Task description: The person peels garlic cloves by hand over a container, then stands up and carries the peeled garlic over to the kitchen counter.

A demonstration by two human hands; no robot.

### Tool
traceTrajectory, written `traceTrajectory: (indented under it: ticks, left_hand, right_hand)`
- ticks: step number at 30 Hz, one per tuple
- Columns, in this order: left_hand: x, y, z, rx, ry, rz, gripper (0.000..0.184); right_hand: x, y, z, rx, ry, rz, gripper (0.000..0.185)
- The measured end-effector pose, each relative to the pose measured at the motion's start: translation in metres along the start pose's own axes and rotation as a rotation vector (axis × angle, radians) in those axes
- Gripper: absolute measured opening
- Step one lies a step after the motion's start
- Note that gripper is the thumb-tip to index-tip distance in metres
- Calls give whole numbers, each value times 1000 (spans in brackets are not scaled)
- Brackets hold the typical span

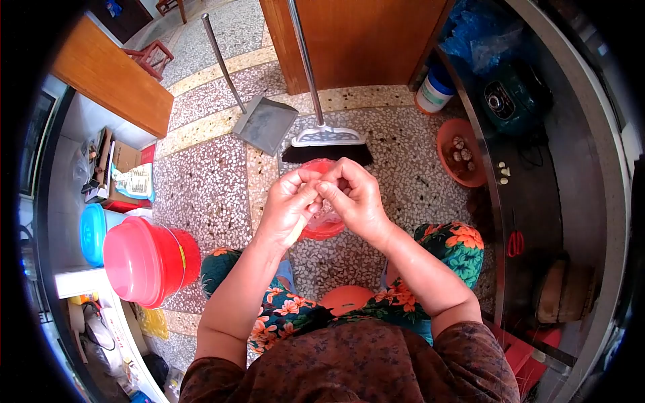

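Above a red basin (324,230) on the floor between the knees, my two hands meet at the fingertips. The fingers of my left hand (294,205) are pinched together, and something small and pale shows at its palm near the wrist. My right hand (356,201) is also closed in a pinch, its thumb and forefinger touching the left fingertips. What the fingertips hold is too small to make out. The hands hide much of the basin, whose contents look pale and are unclear.
Beyond the basin stand a broom (329,138) and a grey dustpan (265,125). A red lidded bucket (151,262) is at the left. On the right are an orange bowl (461,153) with several round items, a white tub (435,91) and red-handled scissors (515,244) on a dark shelf.
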State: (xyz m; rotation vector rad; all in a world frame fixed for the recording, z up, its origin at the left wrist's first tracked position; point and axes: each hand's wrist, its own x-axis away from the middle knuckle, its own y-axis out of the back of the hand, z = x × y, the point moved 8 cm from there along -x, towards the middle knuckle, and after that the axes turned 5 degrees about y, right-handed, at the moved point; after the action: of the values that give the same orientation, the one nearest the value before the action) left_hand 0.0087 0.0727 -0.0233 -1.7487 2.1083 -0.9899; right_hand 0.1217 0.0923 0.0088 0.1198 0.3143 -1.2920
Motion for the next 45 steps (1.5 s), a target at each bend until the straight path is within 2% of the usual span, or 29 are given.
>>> traceTrajectory:
  ticks: [3, 5, 9, 12, 15, 17, 21, 23, 24, 26, 30, 39, 42, 45]
  left_hand:
    - [1, 1, 1, 9, 18, -14, 11]
    - [2, 0, 2, -15, 12, -32, 12]
    - [3, -3, -1, -3, -14, -21, 12]
    - [4, -6, -3, -6, -33, -17, 13]
    - [3, -3, -3, -40, -44, -61, 14]
    - [3, -2, -1, -8, -40, -26, 14]
    - [3, -5, -3, -16, -45, -28, 14]
    - [5, -12, -8, -29, -93, -19, 15]
    - [4, -12, -8, -29, -94, -20, 15]
    - [5, -8, -14, -21, -168, -72, 16]
    - [5, -11, -24, -71, -261, -41, 16]
    - [6, -12, -28, -139, -295, -65, 14]
    - [6, -13, -26, -170, -242, -52, 16]
    - [7, -14, -30, -278, -341, -41, 13]
  right_hand:
    - [-1, 1, 11, 92, 112, -10, 11]
    - [-1, 3, 9, 193, 96, -30, 9]
    - [-2, 4, 12, 193, 60, -47, 8]
    - [0, 2, 5, 26, -63, -12, 7]
    - [-2, 1, 12, 39, 64, -34, 5]
    - [-3, 1, 27, 297, 235, -20, 5]
    - [-1, 2, 24, 284, 228, -31, 5]
    - [1, 6, 5, 52, 1, -65, 8]
    - [2, 5, 7, 52, 2, -64, 8]
    - [5, 4, -5, -340, -208, -142, 12]
    - [10, -10, -16, -476, -356, 2, 16]
    - [9, -16, -12, -621, -426, 80, 12]
    - [9, -16, -15, -621, -429, 116, 13]
    - [10, -17, -12, -673, -492, 79, 13]
